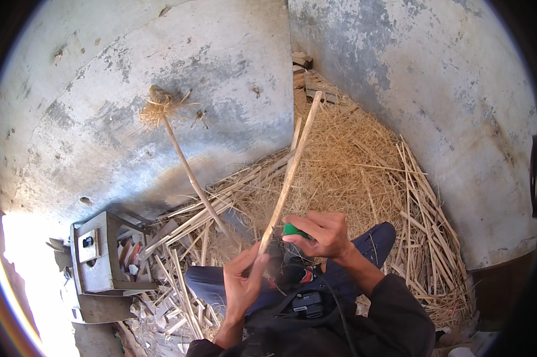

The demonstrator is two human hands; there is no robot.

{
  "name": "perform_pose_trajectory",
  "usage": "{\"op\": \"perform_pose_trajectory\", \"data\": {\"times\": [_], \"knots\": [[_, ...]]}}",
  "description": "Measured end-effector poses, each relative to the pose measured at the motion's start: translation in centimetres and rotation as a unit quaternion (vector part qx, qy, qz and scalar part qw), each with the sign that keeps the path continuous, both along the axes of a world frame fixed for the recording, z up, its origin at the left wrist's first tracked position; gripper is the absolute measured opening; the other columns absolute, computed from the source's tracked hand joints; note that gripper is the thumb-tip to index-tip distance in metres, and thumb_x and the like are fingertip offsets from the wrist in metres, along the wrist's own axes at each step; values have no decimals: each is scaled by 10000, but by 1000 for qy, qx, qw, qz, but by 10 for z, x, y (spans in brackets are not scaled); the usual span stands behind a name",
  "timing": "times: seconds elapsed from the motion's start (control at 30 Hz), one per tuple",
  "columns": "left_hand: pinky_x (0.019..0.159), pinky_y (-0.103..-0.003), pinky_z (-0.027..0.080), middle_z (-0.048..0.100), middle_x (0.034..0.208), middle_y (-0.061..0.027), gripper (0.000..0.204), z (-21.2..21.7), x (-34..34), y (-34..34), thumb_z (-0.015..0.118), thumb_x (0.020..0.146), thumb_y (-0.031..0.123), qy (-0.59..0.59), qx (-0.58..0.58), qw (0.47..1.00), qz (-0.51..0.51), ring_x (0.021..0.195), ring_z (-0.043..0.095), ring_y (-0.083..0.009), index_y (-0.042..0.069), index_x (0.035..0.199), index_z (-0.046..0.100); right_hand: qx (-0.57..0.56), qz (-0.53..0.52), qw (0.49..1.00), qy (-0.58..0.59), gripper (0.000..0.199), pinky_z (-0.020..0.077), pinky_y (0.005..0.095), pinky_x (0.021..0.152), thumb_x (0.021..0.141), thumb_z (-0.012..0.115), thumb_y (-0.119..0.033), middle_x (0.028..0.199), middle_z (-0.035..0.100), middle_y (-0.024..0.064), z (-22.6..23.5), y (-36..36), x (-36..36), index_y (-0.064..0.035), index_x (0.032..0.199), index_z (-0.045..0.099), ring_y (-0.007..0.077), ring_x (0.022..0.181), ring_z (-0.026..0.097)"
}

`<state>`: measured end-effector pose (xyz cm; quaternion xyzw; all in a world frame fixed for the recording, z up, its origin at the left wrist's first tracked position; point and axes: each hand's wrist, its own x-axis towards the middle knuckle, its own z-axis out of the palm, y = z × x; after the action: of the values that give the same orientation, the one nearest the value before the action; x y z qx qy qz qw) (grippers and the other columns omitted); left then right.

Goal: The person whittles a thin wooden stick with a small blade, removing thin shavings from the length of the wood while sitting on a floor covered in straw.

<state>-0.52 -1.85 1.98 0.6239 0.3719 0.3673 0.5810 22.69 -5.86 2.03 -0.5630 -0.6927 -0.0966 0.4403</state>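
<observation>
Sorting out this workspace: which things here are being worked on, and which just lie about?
In use: long wooden strip in left hand; green-handled tool in right hand.

Lying about: broom-like stick, grey metal box, straw pile, split sticks.

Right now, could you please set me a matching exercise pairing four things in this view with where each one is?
Things:
1. Split bamboo strip
2. Green-handled tool
3. Frayed-top cane
4. Grey metal box

Places:
A. Leaning against the concrete wall
B. On the ground at the left, beside the wood offcuts
C. Held at its lower end by the left hand
D. Gripped in the right hand

Pairs: 1-C, 2-D, 3-A, 4-B
</observation>
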Motion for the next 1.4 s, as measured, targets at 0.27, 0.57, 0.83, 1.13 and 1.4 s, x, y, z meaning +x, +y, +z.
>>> {"op": "perform_pose_trajectory", "data": {"times": [0.27, 0.57, 0.83, 1.13, 1.4], "knots": [[736, -224, 468, 713, 954, -39, 343, -1, -7, 0, 709, 1014, 41, 17, 17, 1000, 19, 849, 580, -60, -46, 1345, 704, 27, 12, 999, 19, 355, 443, 328, 451, 902, 828, -412, 663, 639, 6, -9, 12, -8, -104, 1078, 812, 175, 488, 591], [708, -227, 433, 665, 877, -14, 336, -4, -10, 7, 720, 1008, 59, 26, 31, 999, 27, 818, 536, -59, -37, 1330, 715, 15, 8, 999, 28, 338, 461, 322, 462, 907, 829, -383, 678, 669, 32, -7, 17, -9, -90, 1073, 813, 180, 507, 618], [690, -228, 422, 667, 873, -20, 321, -6, -11, 0, 734, 995, 50, 40, 37, 999, 2, 792, 544, -71, -46, 1300, 729, 60, -147, 978, 139, 296, 438, 328, 484, 969, 768, -312, 710, 685, 37, -30, 24, 33, -51, 1103, 811, 150, 532, 587], [663, -184, 398, 647, 879, 42, 344, -19, -30, 7, 666, 1070, 127, 53, -102, 993, -26, 761, 505, -17, -18, 1381, 697, 32, -281, 926, 250, 336, 317, 280, 492, 1115, 543, -334, 696, 551, -38, -20, 14, 120, -60, 1042, 722, 57, 559, 425], [718, -187, 463, 709, 1030, 12, 378, -12, -3, 11, 707, 1043, 101, 0, -102, 994, -33, 851, 574, -20, -15, 1401, 681, -30, -36, 977, 206, 279, 532, 348, 577, 979, 754, -321, 805, 718, 104, -24, 4, 36, -52, 1050, 737, 219, 664, 715]]}}
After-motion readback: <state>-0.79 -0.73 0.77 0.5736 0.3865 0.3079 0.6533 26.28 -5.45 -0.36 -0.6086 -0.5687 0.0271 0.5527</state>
